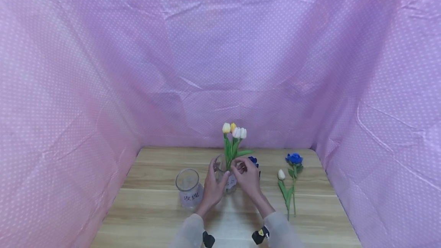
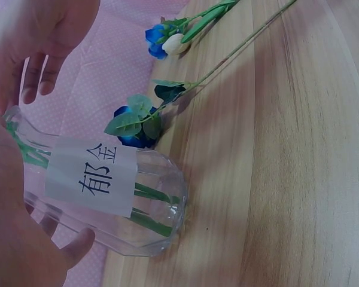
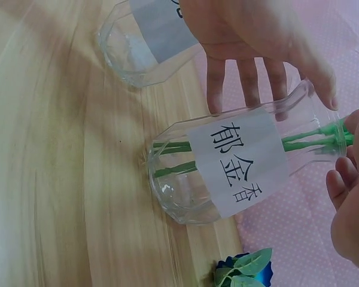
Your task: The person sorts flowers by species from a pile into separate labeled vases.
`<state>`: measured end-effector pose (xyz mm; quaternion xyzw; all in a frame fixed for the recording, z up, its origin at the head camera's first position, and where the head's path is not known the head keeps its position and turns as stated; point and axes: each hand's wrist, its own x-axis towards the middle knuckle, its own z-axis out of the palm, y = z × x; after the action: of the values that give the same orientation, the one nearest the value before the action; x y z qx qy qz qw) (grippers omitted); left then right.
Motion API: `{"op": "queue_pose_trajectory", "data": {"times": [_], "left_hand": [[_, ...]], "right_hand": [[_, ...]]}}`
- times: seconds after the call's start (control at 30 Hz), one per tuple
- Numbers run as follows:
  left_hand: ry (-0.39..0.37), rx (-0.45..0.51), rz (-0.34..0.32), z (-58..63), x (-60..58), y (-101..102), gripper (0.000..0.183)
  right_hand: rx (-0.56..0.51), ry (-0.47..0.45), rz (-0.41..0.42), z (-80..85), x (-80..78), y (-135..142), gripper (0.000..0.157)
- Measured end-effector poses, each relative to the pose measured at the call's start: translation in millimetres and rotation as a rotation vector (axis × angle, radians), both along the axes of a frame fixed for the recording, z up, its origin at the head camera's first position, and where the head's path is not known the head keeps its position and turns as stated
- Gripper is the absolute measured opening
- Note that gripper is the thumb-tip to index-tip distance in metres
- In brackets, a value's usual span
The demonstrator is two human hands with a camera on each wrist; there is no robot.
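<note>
A clear glass vase (image 3: 179, 203) with a white paper label of handwritten characters stands upright on the table. Several tulips (image 1: 237, 132), white, pale pink and yellow, rise from its mouth, and their green stems (image 2: 149, 227) show through the glass. My left hand (image 1: 215, 185) holds the vase from its left side, fingers behind and thumb in front near the neck. At the mouth, my right hand (image 1: 247, 175) pinches at the tulip stems with thumb and forefinger; the exact contact is partly hidden.
Left of my left hand stands a second labelled glass vase (image 1: 188, 186) without flowers. On the right lie a white tulip (image 1: 281, 174) and a blue rose (image 1: 294, 159). Another blue rose (image 2: 134, 125) lies behind my right hand. Pink dotted cloth (image 1: 220, 68) walls the table.
</note>
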<state>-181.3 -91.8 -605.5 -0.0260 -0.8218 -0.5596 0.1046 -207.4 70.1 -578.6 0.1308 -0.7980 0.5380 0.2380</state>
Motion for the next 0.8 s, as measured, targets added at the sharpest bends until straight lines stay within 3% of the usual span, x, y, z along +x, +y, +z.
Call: {"op": "queue_pose_trajectory", "data": {"times": [0.53,0.8], "left_hand": [[-0.035,-0.007,0.025,-0.1,0.7,0.7,0.083],[-0.034,-0.007,0.019,-2.5,0.3,1.4,0.082]], "right_hand": [[0.038,-0.031,-0.019,-7.0,24.2,17.8,0.043],[0.072,-0.128,-0.043,-11.1,37.5,25.7,0.047]]}}
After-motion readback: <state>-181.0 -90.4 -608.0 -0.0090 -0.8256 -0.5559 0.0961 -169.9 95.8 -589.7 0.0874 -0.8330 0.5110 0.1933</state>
